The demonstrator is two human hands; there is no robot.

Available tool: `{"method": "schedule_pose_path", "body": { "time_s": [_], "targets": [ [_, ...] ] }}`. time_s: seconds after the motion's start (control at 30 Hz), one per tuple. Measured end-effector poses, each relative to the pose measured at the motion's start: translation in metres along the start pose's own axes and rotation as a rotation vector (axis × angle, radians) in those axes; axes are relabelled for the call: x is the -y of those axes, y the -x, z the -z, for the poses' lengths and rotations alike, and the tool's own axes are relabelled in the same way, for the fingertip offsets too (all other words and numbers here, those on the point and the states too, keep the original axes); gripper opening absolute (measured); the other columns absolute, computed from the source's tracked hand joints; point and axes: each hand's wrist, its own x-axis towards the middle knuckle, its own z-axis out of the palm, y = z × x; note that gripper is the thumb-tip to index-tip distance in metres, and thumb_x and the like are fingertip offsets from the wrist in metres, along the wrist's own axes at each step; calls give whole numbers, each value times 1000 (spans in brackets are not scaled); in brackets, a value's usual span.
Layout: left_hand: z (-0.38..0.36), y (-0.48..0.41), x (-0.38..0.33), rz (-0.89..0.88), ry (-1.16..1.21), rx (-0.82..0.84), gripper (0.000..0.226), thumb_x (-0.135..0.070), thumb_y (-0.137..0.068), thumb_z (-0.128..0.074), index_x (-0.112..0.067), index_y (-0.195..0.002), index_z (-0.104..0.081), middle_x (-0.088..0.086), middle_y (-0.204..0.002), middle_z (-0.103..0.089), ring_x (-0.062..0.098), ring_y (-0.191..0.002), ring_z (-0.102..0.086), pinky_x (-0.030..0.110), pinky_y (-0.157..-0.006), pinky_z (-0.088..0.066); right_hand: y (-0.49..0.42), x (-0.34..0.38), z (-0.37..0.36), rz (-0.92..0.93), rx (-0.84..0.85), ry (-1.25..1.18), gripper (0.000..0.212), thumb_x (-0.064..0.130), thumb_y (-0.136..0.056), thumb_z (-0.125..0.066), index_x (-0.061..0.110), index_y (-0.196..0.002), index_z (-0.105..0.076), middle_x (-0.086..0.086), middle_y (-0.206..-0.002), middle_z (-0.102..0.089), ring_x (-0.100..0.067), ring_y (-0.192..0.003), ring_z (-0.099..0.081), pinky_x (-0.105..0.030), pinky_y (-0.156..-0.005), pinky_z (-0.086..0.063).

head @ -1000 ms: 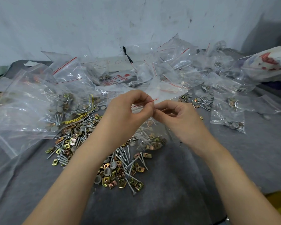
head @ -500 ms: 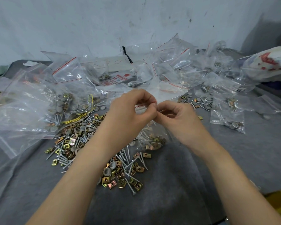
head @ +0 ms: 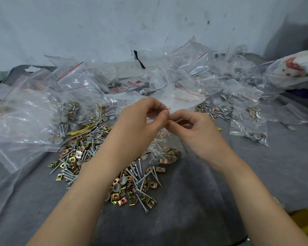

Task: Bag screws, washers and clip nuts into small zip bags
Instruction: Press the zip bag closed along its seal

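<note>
A small clear zip bag (head: pixel 164 148) with a red seal line hangs between my hands above the grey cloth. Screws, grey washers and brass clip nuts sit in its bottom. My left hand (head: pixel 140 125) pinches the bag's top edge from the left. My right hand (head: pixel 190 128) pinches the same edge from the right, fingertips touching the left hand's. Under my forearms lies a loose pile of screws, washers and clip nuts (head: pixel 132 185).
Filled zip bags (head: pixel 247 128) lie to the right. A heap of large clear bags (head: pixel 30 110) fills the left. Several zip bags and a small printed box (head: pixel 130 86) crowd the back near the wall. A printed sack (head: pixel 295 70) lies far right.
Both hands stay at the bag's top edge. Their fingertips have shifted slightly along the seal line and pressed closer together; the bag hangs in the same place.
</note>
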Motion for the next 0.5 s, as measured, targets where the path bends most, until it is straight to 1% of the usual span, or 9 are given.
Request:
{"method": "schedule_pose_path", "body": {
  "time_s": [0.07, 0.13, 0.23, 0.33, 0.4, 0.43, 0.5],
  "targets": [
    [1, 0, 0, -21, -32, 6, 7, -28, -94, -61, -35, -92, -61, -22, -87, -64, -16, -91, -56, -2, -76, -35, -1, -1, 0, 6, -6, 7, 21, 57, -76, -69, 41, -87, -76, 6, -78, -74, -4, -70, -62, -20, -66, -48],
    [0, 0, 0, -38, -61, 9, 7, -28, -94, -60, -34, -91, -60, -22, -87, -63, -16, -90, -55, -1, -76, -35, -1, -3, 0, 14, -10, 18, 18, 57, -76, -68, 43, -86, -75, 6, -78, -73, -4, -70, -62, -22, -66, -49],
    [0, 0, 0, -20, -30, -5, 8, -28, -93, -61, -35, -89, -62, -22, -88, -65, -14, -92, -57, 0, -77, -37, -2, -4, 0, 19, -20, 36, 15, 54, -77, -69, 44, -86, -75, 5, -79, -74, -4, -70, -63, -24, -66, -51],
    [1, -1, 1, 4, -13, -5, 8, -28, -93, -62, -35, -91, -63, -23, -88, -65, -15, -93, -57, -1, -78, -36, -2, -4, 1, 20, -34, 41, 13, 52, -78, -70, 45, -88, -76, 1, -81, -74, -7, -72, -64, -31, -69, -53],
    [1, 0, 2, -4, -29, 9, 8, -27, -93, -62, -35, -90, -62, -23, -87, -64, -16, -91, -57, -1, -77, -36, -1, -4, 1, 20, -34, 37, 8, 46, -81, -72, 45, -87, -76, 0, -82, -74, -9, -73, -64, -34, -71, -54],
    [1, 0, 2, -8, -33, 11, 9, -26, -93, -62, -34, -89, -62, -23, -86, -64, -16, -90, -56, -1, -76, -36, -1, -4, 1, 21, -29, 37, 7, 43, -82, -72, 44, -88, -75, 1, -82, -74, -8, -73, -65, -34, -71, -54],
    [1, 0, 2, -9, -29, 8, 10, -25, -93, -62, -34, -88, -61, -22, -84, -64, -16, -89, -57, -1, -75, -37, 0, -3, 2, 27, -17, 15, 8, 39, -84, -73, 40, -91, -75, 5, -85, -74, -7, -77, -66, -27, -73, -55]
  ]
}}
